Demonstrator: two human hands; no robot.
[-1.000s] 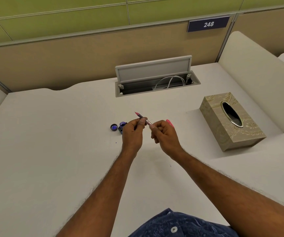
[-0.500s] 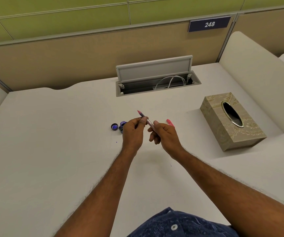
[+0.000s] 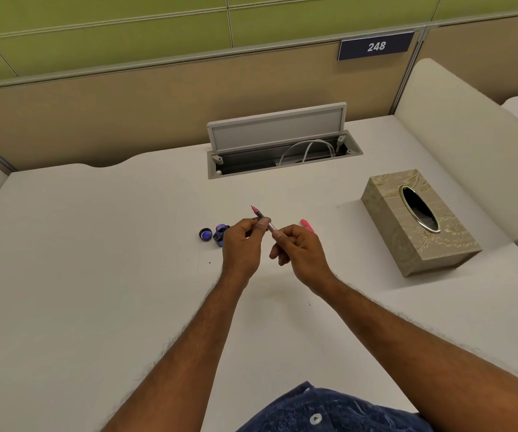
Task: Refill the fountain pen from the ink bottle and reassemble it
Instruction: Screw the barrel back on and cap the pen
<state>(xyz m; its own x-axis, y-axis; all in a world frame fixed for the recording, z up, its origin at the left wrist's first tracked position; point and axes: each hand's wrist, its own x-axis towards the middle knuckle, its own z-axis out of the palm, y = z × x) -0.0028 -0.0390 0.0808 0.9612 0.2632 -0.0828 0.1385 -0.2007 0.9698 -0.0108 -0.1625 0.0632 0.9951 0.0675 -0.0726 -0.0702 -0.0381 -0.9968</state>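
Observation:
My left hand (image 3: 242, 244) pinches the front part of the fountain pen (image 3: 259, 215), whose pink nib end points up and away to the left. My right hand (image 3: 298, 252) pinches the silvery rear end of the same piece between thumb and forefinger. An open ink bottle (image 3: 220, 234) with blue ink stands on the white desk just left of my left hand, partly hidden by it. Its dark cap (image 3: 205, 234) lies beside it, open side up. A pink pen part (image 3: 307, 226) lies on the desk behind my right hand.
A beige patterned tissue box (image 3: 416, 222) sits at the right. An open cable tray (image 3: 282, 151) with a raised lid and white cables is set into the desk (image 3: 79, 275) at the back. Partition walls close the back and both sides. Small ink dots mark the desk.
Both hands stay together on the pen piece; the nib end has tipped slightly higher and my right fingers have shifted a little along its rear end.

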